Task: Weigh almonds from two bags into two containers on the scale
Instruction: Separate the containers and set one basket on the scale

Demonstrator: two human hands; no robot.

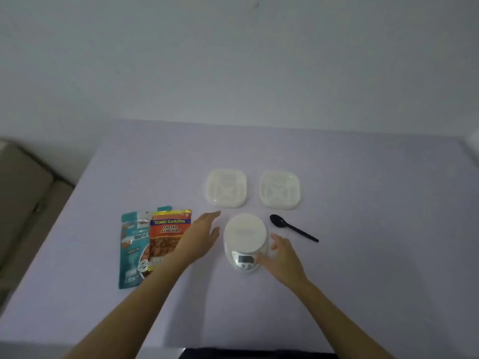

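A small white kitchen scale (245,238) with a round platform and a grey display stands in the middle of the table. Two clear square containers, one on the left (226,188) and one on the right (280,190), sit side by side behind it. At the left lie two almond bags, a teal one (132,248) partly under an orange one (169,233). My left hand (201,235) hovers flat and empty over the orange bag's right edge, just left of the scale. My right hand (281,256) is at the scale's front right, fingers spread, by the display.
A black plastic spoon (291,229) lies to the right of the scale, bowl toward the containers. The table (363,255) has a pale lilac top and meets a white wall at the back. A beige padded seat (23,203) is off the left edge.
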